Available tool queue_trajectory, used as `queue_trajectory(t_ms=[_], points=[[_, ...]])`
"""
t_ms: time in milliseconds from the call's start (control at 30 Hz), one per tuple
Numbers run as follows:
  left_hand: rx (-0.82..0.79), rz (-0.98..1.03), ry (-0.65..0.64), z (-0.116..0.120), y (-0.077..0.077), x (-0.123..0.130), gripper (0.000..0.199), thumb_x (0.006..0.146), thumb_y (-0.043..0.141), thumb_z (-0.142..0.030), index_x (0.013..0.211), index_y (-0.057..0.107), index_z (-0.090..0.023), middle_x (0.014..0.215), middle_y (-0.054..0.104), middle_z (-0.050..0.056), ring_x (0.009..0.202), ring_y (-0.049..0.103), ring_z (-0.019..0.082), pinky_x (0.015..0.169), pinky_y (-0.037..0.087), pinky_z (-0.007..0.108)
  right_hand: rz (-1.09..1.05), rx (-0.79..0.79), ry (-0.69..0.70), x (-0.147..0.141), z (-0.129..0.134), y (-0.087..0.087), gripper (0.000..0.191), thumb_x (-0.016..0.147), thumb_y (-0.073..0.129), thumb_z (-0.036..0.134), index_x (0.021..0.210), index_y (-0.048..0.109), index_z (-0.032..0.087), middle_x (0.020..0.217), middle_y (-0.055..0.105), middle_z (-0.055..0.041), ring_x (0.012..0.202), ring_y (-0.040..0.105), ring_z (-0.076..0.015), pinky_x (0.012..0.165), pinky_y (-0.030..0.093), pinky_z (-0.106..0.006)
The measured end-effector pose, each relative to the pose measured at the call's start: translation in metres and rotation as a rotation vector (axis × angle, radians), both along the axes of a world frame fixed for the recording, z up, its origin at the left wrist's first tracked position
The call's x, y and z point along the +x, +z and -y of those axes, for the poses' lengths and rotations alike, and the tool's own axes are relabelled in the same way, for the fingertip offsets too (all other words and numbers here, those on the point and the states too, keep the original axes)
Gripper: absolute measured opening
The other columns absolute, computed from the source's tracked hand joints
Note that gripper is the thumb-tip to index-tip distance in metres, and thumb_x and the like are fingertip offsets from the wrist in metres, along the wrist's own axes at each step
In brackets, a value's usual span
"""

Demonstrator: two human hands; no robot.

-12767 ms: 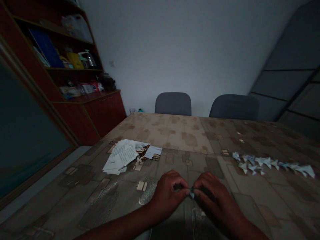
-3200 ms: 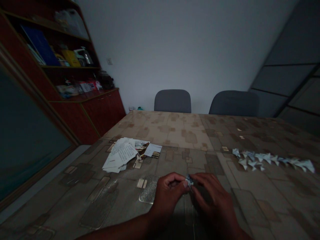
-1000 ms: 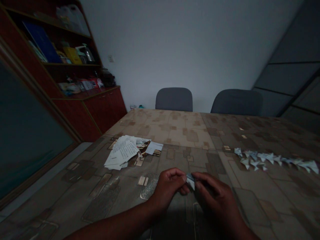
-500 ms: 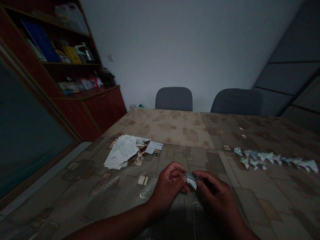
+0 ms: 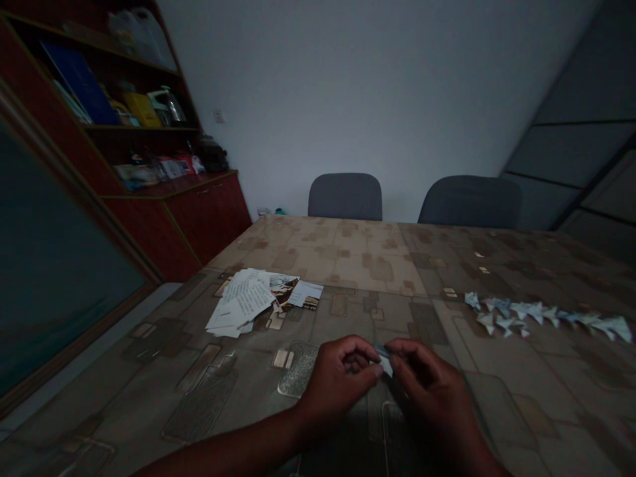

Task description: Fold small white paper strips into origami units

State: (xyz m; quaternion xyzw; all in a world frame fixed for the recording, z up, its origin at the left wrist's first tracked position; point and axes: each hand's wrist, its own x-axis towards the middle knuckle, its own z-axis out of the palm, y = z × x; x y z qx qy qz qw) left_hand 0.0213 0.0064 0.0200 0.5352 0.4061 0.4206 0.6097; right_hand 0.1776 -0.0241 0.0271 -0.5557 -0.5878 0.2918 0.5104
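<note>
Between my two hands, over the near part of the table, is a small folded piece of paper (image 5: pixel 385 364), white with a darker bluish-grey edge. My left hand (image 5: pixel 342 371) has its thumb and fingertips closed at the paper's left side. From the right, my right hand (image 5: pixel 427 381) pinches the paper between thumb and forefinger. The fingers cover much of the paper, so its full shape is hidden.
A loose pile of printed paper sheets (image 5: pixel 243 301) lies to the left. Several small folded paper shapes (image 5: pixel 529 311) stand in rows at the right. A patterned cloth covers the table (image 5: pixel 342 248). Two grey chairs (image 5: pixel 345 197) stand behind it, a red cabinet (image 5: pixel 199 218) at left.
My left hand has shifted slightly right along the paper, its fingers now more curled and nearer my right fingertips. Less of the paper shows. My right hand has barely moved.
</note>
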Motion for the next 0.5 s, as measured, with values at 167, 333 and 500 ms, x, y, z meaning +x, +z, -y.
queue_trajectory(t_ms=[167,333,500], points=[[-0.077,0.113,0.017,-0.0041,-0.001,0.0001,0.011,0.067,0.072,-0.015,0.076,0.064,-0.013,0.066,0.065,0.001,0.061,0.058,0.012,0.061,0.044,0.022,-0.014,-0.021,0.075,-0.0001,0.0023,-0.001,0.017,0.084,0.058,0.03,0.093,0.068,0.02,0.083,0.074,-0.0059,0.074,0.07,-0.02,0.065,0.056,-0.028],[-0.098,0.173,0.005,-0.0047,0.0034,-0.0022,0.014,0.068,0.074,-0.02,0.075,0.064,-0.013,0.064,0.065,0.001,0.059,0.059,0.012,0.06,0.045,0.022,-0.039,-0.025,0.084,0.0004,0.0023,-0.006,0.017,0.082,0.059,0.028,0.094,0.068,0.021,0.083,0.073,-0.0051,0.075,0.07,-0.0201,0.067,0.056,-0.03],[-0.103,0.198,-0.011,-0.0058,0.0026,-0.0032,0.016,0.07,0.074,-0.023,0.078,0.065,-0.012,0.063,0.065,0.001,0.057,0.059,0.011,0.059,0.045,0.022,-0.129,-0.049,0.09,-0.0006,0.0017,-0.0039,0.017,0.082,0.06,0.03,0.095,0.067,0.022,0.081,0.073,-0.0044,0.074,0.07,-0.0196,0.064,0.056,-0.028]])
